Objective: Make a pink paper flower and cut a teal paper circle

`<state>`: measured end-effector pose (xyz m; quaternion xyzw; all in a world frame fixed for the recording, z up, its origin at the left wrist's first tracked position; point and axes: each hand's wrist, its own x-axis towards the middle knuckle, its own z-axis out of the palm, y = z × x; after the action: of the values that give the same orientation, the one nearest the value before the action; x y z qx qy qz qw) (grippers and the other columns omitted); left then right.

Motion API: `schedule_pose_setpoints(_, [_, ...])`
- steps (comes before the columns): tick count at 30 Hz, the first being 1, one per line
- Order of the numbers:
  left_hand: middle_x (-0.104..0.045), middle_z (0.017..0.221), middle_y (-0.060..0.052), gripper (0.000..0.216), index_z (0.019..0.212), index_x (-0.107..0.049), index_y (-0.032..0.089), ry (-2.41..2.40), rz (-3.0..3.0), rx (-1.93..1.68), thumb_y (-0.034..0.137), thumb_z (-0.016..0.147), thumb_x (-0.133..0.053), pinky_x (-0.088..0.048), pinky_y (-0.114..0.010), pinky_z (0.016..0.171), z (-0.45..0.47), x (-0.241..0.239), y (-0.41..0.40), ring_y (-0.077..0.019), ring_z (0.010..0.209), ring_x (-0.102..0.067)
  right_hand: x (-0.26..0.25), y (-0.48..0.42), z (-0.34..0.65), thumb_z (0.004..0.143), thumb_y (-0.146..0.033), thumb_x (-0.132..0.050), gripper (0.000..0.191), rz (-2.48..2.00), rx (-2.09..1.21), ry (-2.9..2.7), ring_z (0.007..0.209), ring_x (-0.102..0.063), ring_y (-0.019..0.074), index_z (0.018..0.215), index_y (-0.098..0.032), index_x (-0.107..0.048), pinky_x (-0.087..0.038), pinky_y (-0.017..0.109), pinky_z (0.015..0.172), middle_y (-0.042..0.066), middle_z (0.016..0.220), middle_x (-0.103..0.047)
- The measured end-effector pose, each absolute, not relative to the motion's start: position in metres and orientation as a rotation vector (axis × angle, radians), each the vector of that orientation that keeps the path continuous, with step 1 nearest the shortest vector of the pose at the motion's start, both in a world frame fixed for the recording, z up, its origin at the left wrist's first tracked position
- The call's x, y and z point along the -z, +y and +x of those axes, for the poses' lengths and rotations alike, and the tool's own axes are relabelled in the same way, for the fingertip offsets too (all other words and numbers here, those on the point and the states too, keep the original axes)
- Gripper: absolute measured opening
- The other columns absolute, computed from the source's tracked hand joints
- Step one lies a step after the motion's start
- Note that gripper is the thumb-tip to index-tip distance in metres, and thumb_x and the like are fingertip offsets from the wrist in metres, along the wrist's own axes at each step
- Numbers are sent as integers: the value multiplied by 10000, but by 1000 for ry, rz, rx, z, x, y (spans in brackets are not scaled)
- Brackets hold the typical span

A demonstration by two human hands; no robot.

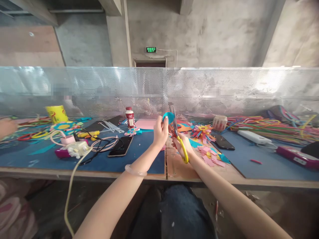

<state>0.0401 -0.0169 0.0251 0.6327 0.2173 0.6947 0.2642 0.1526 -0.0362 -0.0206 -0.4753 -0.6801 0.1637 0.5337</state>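
Between the fingers of my left hand [161, 132] is a round piece of teal paper [168, 117], held up above the table. My right hand [181, 144] grips a pair of scissors [183, 148] with yellow handles, their blades pointing up just right of the paper. Whether the blades touch the paper I cannot tell. Pink paper scraps [211, 159] lie right of my right hand, and a paper flower [202, 131] in orange, pink and blue lies behind them. Pink sheets [146, 124] rest behind my left hand.
A bottle [130, 117], a phone [120, 146] and a power strip with cables [72, 149] are on the left. Another phone [222, 142], a white device [254, 136] and bundled coloured strips [269, 127] lie right. A perforated metal screen [104, 89] closes the back. Another person's hand [7, 127] shows far left.
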Motion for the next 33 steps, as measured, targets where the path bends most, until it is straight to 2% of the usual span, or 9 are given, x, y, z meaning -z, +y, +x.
schedule_pose_setpoints(5, [-339, 491, 44, 304, 640, -378, 238, 639, 1770, -1910, 435, 857, -458, -268, -270, 492, 39, -24, -17, -117, 454, -368, 20, -38, 150, 731, -286, -419, 103, -1143, -377, -1613, 508, -481, 140, 669, -208, -442, -351, 242, 500, -26, 535, -498])
schedule_pose_setpoints(18, [-251, 496, 59, 329, 644, -293, 235, 634, 1881, -2023, 436, 875, -414, -213, -287, 444, 41, -22, -13, -116, 429, -293, 20, -40, 150, 727, -287, -400, 105, -1112, -348, -1620, 516, -490, 140, 698, -198, -449, -364, 237, 505, -27, 531, -493])
schedule_pose_setpoints(26, [-244, 500, 59, 304, 648, -286, 238, 633, 1924, -2007, 379, 877, -426, -205, -292, 429, 43, -21, -14, -111, 424, -292, 23, -38, 151, 741, -295, -388, 129, -1107, -333, -1618, 492, -465, 124, 678, -194, -438, -350, 229, 479, -24, 531, -495])
schedule_pose_setpoints(33, [-261, 491, 59, 296, 661, -305, 239, 655, 1921, -1981, 405, 876, -424, -221, -287, 421, 42, -21, -13, -111, 414, -312, 24, -37, 152, 749, -301, -380, 149, -1118, -315, -1608, 483, -459, 122, 657, -194, -430, -339, 228, 469, -24, 515, -490])
